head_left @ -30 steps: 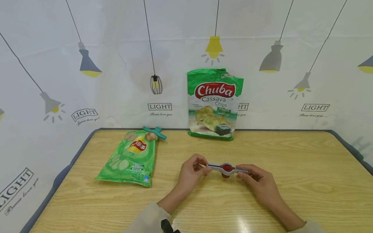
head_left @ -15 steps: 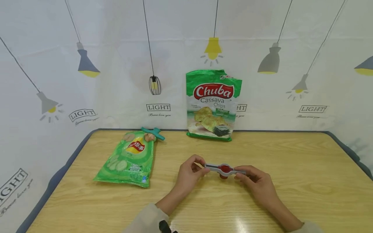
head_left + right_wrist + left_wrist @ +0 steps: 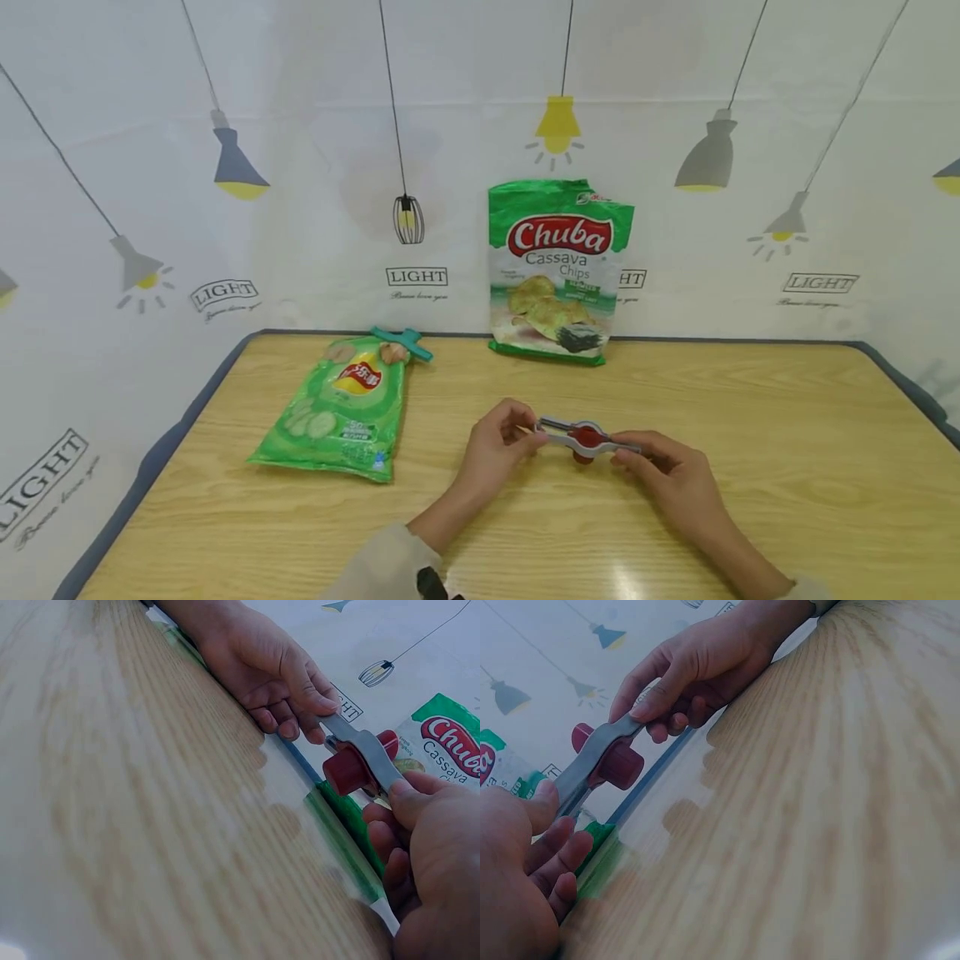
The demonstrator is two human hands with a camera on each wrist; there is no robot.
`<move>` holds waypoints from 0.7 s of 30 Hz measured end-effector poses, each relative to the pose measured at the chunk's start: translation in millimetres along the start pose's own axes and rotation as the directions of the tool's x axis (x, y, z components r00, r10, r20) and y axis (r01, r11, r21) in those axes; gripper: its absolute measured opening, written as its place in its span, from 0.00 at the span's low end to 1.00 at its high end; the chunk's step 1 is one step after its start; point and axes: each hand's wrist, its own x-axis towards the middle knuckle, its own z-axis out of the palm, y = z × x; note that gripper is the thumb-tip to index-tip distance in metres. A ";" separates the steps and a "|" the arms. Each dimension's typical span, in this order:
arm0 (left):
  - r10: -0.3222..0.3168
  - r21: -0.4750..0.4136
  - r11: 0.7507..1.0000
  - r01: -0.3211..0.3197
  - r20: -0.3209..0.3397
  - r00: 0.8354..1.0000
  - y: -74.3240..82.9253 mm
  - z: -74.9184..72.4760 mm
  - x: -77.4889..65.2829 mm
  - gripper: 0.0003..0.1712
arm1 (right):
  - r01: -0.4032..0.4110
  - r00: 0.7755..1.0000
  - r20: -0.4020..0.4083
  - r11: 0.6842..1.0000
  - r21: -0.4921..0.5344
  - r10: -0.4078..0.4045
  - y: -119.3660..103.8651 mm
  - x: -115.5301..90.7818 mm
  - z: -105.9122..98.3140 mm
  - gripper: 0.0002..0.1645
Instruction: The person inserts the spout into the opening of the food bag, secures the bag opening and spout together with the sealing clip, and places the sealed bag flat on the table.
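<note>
A grey bag clip (image 3: 573, 441) with a red spout (image 3: 622, 766) in its middle is held level above the table, between both hands. My left hand (image 3: 491, 454) pinches its left end with thumb and fingertips. At the other end, the thumb and fingers of my right hand (image 3: 678, 479) grip the grey bar. In the head view the clip's two bars stand slightly apart at the left. The right wrist view shows the red spout (image 3: 347, 771) sticking out below the grey body, toward the table.
On the left lies a green chip bag (image 3: 337, 408) with a teal clip (image 3: 403, 341) across its top. A Chuba cassava chips bag (image 3: 558, 271) with a torn top corner stands against the printed backdrop (image 3: 315, 208). The wooden table (image 3: 787, 433) runs under everything.
The grey clip's bars have parted a little at the left end, where they lay together before. Both hands keep their hold. The head view has shifted slightly.
</note>
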 end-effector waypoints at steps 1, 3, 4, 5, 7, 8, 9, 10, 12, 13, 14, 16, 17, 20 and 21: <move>0.001 -0.005 1.000 -0.001 0.000 1.000 0.0 0.3 0.0 0.09 | 0.002 1.000 0.004 1.000 -0.004 -0.002 0.0 -0.2 0.1 0.14; 0.003 -0.019 1.000 -0.003 0.005 1.000 0.1 1.1 0.4 0.08 | -0.006 1.000 -0.004 1.000 -0.020 0.006 -0.2 -0.7 0.0 0.14; 0.003 -0.023 1.000 -0.003 0.012 1.000 0.3 1.4 0.7 0.08 | -0.010 1.000 -0.009 1.000 -0.028 0.010 -0.1 -0.9 -0.3 0.14; 0.001 -0.025 1.000 -0.001 0.019 1.000 0.6 1.5 0.9 0.08 | -0.012 1.000 -0.010 0.999 -0.037 0.012 -0.2 -1.0 -0.4 0.14; -0.001 -0.035 0.999 0.002 0.034 0.999 0.0 1.6 1.8 0.09 | -0.024 1.000 -0.014 0.998 -0.055 0.023 -0.7 -1.1 -0.6 0.13; -0.002 -0.031 1.000 0.004 0.040 0.999 -1.0 1.5 2.4 0.09 | -0.025 1.000 -0.013 0.998 -0.064 0.024 -0.8 -0.9 -0.7 0.13; -0.003 -0.028 1.000 0.004 0.051 0.999 -1.6 1.4 2.8 0.09 | -0.028 1.000 -0.013 0.997 -0.071 0.027 -1.0 -1.0 -0.8 0.13; 0.000 -0.024 1.000 0.001 0.060 0.998 -3.5 1.3 3.5 0.09 | -0.028 1.000 -0.012 0.997 -0.077 0.027 -1.0 -1.1 -0.9 0.12; 0.007 -0.023 1.000 -0.005 0.076 0.997 -9.8 0.9 5.5 0.09 | -0.027 1.000 -0.010 0.995 -0.096 0.026 -1.2 -1.3 -1.0 0.11; 0.012 -0.018 1.000 -0.010 0.082 0.997 -13.3 0.8 6.3 0.09 | -0.025 1.000 -0.012 0.994 -0.104 0.024 -1.3 -1.4 -1.1 0.11; 0.014 -0.010 1.000 -0.013 0.085 0.996 -16.8 0.6 7.1 0.08 | -0.018 1.000 -0.012 0.994 -0.112 0.017 -1.3 -1.4 -1.2 0.11; 0.019 -0.006 1.000 -0.019 0.097 0.995 -23.7 0.4 8.2 0.08 | -0.012 1.000 -0.021 0.992 -0.126 0.009 -1.4 -1.8 -1.4 0.10; 0.018 0.000 1.000 -0.018 0.100 0.995 -26.6 0.2 8.6 0.08 | -0.003 1.000 -0.023 0.991 -0.131 0.000 -1.3 -1.8 -1.4 0.10; 0.015 0.035 0.999 -0.018 0.100 0.995 -30.7 -0.7 8.2 0.07 | 0.019 0.999 -0.025 0.991 -0.135 -0.023 -0.8 -1.4 -0.5 0.10; 0.016 0.051 0.998 -0.021 0.104 0.994 -31.4 -1.0 8.1 0.07 | 0.024 0.999 -0.028 0.990 -0.136 -0.028 -1.0 -1.3 0.1 0.10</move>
